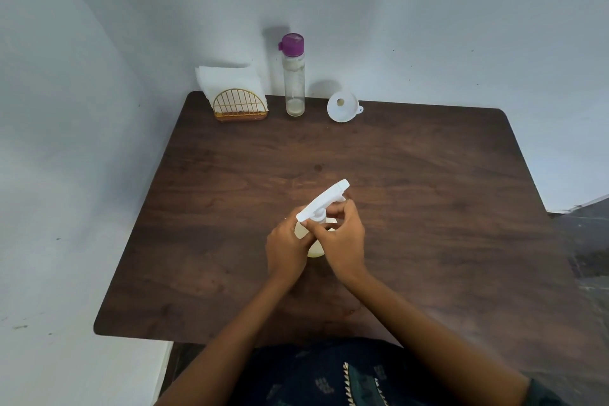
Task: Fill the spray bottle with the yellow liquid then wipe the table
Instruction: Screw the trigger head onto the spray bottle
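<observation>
Both forearms reach to mid-table (428,175), where the left hand (286,245) grips the spray bottle (314,249), holding yellowish liquid, while the right hand (342,237) pinches its white trigger head (324,201), probably screwing it tight; next comes spraying, then fetching a napkin (227,82).

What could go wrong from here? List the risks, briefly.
1. The right hand works at the white spray head while the left hand holds the spray bottle; if the head seats crooked, yellow liquid may leak.
2. A slip of the left hand's grip could tip the bottle onto the table.
3. The tissues sit at the far edge, slow to reach after a spill.
</observation>
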The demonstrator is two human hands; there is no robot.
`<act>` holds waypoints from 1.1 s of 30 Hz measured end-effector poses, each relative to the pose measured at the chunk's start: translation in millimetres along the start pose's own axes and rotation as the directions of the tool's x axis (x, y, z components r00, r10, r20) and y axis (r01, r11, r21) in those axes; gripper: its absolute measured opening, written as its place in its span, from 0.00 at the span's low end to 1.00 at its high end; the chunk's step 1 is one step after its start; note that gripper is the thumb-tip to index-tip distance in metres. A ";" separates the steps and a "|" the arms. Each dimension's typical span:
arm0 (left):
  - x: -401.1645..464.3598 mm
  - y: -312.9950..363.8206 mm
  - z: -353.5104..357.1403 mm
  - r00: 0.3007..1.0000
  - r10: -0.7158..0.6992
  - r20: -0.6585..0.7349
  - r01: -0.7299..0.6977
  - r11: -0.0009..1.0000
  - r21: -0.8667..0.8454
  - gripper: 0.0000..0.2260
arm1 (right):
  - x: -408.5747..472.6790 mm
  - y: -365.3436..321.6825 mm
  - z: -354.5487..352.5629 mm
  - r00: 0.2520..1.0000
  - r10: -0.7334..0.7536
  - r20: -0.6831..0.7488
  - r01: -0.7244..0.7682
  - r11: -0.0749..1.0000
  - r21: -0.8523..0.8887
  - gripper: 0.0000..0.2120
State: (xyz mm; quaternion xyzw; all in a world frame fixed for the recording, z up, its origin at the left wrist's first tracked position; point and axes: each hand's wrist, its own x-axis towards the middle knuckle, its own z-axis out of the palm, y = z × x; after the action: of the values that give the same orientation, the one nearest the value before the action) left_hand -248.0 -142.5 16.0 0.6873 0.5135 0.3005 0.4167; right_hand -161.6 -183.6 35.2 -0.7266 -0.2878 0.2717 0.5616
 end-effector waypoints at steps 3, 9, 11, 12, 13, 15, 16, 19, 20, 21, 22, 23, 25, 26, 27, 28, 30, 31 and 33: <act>-0.3 0.6 -0.2 1.000 -0.013 0.006 0.013 1.000 0.002 0.16 | -0.4 0.5 -3.6 0.999 -0.024 0.024 0.024 0.999 -0.033 0.20; -2.4 3.8 0.5 0.998 -0.065 -0.002 0.065 0.997 -0.039 0.15 | -4.0 -0.8 -1.6 0.995 -0.058 -0.080 0.051 0.994 -0.096 0.14; -2.9 5.2 0.8 0.998 -0.066 -0.012 0.066 0.997 -0.046 0.16 | -6.4 -0.1 0.9 0.991 -0.062 -0.118 0.046 0.990 -0.132 0.14; -3.4 6.0 1.4 0.997 -0.071 -0.018 0.070 0.996 -0.048 0.17 | -7.3 -0.5 1.6 0.989 -0.066 -0.131 0.046 0.987 -0.152 0.15; -3.8 6.9 2.1 0.996 -0.080 -0.026 0.078 0.996 -0.050 0.17 | -7.6 -1.0 2.2 0.987 -0.078 -0.140 0.053 0.983 -0.175 0.15; -5.3 8.0 2.9 0.995 -0.093 -0.040 0.090 0.994 -0.057 0.17 | -7.5 -1.8 2.1 0.984 -0.097 -0.148 0.063 0.975 -0.214 0.16; -6.1 8.8 3.1 0.995 -0.091 -0.045 0.089 0.994 -0.061 0.16 | -7.8 -1.9 1.3 0.985 -0.093 -0.146 0.059 0.972 -0.226 0.16; -7.9 11.5 3.2 0.996 -0.072 -0.051 0.070 0.997 -0.041 0.11 | -11.2 -2.6 -0.1 0.991 -0.036 -0.128 0.004 0.971 -0.239 0.19; -8.3 12.4 3.9 0.996 -0.067 -0.050 0.066 0.997 -0.028 0.10 | -12.9 -2.0 0.0 0.989 -0.022 -0.148 -0.015 0.969 -0.247 0.21; -8.8 12.9 4.8 0.997 -0.062 -0.049 0.061 0.998 -0.017 0.10 | -14.5 -2.1 0.5 0.983 -0.016 -0.181 -0.030 0.968 -0.248 0.24; -9.8 13.7 5.7 0.997 -0.048 -0.055 0.048 0.999 -0.001 0.11 | -15.1 -2.3 1.4 0.977 -0.015 -0.213 -0.038 0.970 -0.240 0.29; -11.3 14.4 7.1 0.997 -0.029 -0.069 0.030 0.999 0.017 0.13 | -14.3 -3.2 2.4 0.973 -0.024 -0.231 -0.029 0.974 -0.223 0.33; -16.2 18.1 9.6 0.995 -0.023 -0.097 0.024 1.000 0.011 0.17 | -9.8 -6.5 2.6 0.981 -0.039 -0.189 0.004 0.984 -0.179 0.37; -19.0 20.3 10.5 0.994 -0.046 -0.099 0.044 0.999 -0.020 0.22 | -6.8 -7.7 2.5 0.990 -0.040 -0.132 0.018 0.987 -0.162 0.35; -21.2 21.6 10.8 0.994 -0.061 -0.088 0.058 0.997 -0.043 0.24 | -4.0 -8.9 2.3 0.997 -0.042 -0.071 0.031 0.987 -0.155 0.31; -22.5 20.4 11.8 0.996 -0.052 -0.072 0.049 0.998 -0.043 0.24 | -1.1 -7.5 1.9 0.998 -0.053 -0.023 0.049 0.987 -0.150 0.27; -24.2 15.3 13.1 1.000 0.001 -0.030 -0.001 1.000 0.008 0.17 | 1.9 -4.6 -1.2 0.994 -0.111 0.022 0.113 0.981 -0.157 0.18; -25.5 11.6 12.4 1.000 0.029 0.005 -0.029 0.999 0.029 0.14 | 1.4 -5.9 -3.2 0.990 -0.140 0.033 0.143 0.979 -0.146 0.13; -29.4 4.1 11.0 0.995 0.073 0.073 -0.075 0.997 0.035 0.15 | -0.1 -8.8 -8.2 0.985 -0.169 0.041 0.171 0.984 -0.047 0.05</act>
State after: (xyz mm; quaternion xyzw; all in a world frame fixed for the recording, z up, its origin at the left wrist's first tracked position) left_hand -245.5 -174.1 14.9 0.7239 0.4781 0.2812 0.4103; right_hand -156.7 -187.3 45.6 -0.7081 -0.3659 0.2291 0.5588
